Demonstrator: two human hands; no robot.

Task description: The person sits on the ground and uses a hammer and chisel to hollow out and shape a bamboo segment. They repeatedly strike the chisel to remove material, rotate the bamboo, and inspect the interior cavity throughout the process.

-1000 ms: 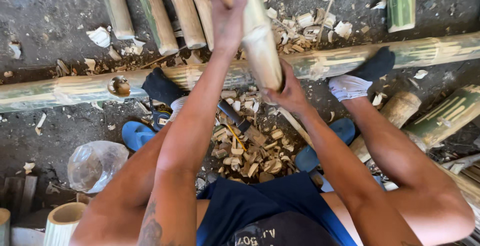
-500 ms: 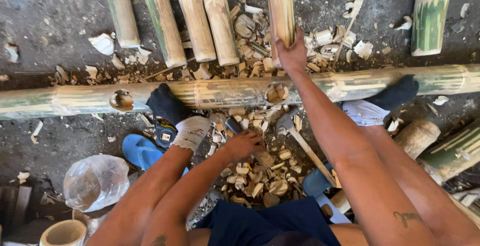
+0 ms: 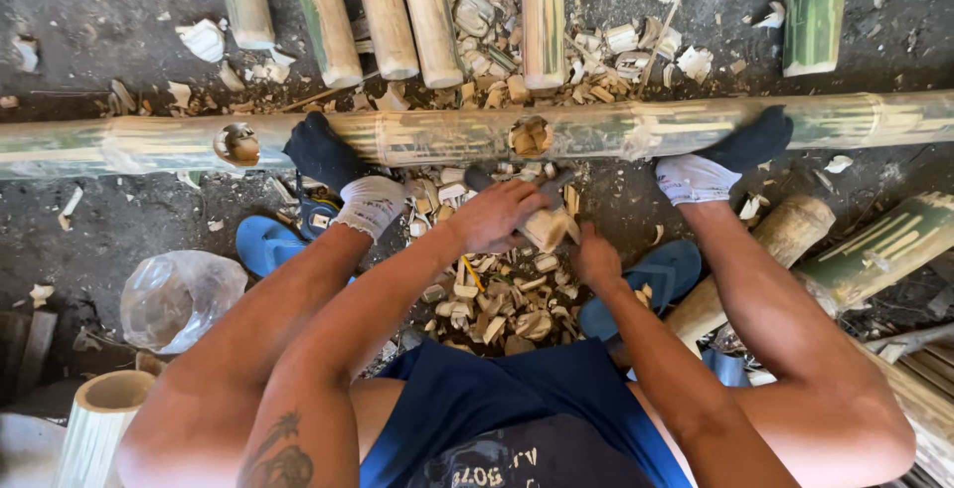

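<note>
In the head view, the person sits on the ground with both knees spread, and both hands meet low between them over a heap of bamboo chips (image 3: 497,309). The left hand (image 3: 494,215) is curled down over a pale, short bamboo block (image 3: 547,228); its fingers wrap the block's near and left side, so the block sits right under and just to the right of the palm. A dark tool (image 3: 517,185) pokes out from beneath this hand toward the long pole, but how it is held cannot be made out. The right hand (image 3: 596,259) is closed into a loose fist just beside and below the block, touching its lower right edge; what it grips, if anything, is hidden. Straight ahead of the hands a long green-yellow bamboo pole (image 3: 437,137) lies crosswise on the ground, with a cut hole (image 3: 530,136) in it just beyond the block and another hole (image 3: 237,143) further left. Both socked feet (image 3: 370,205) rest against the pole. Past it, several cut bamboo lengths (image 3: 383,11) lie side by side. Blue sandals (image 3: 263,243) lie beneath the legs, and a crumpled clear plastic bag (image 3: 174,299) sits near the left knee.
</note>
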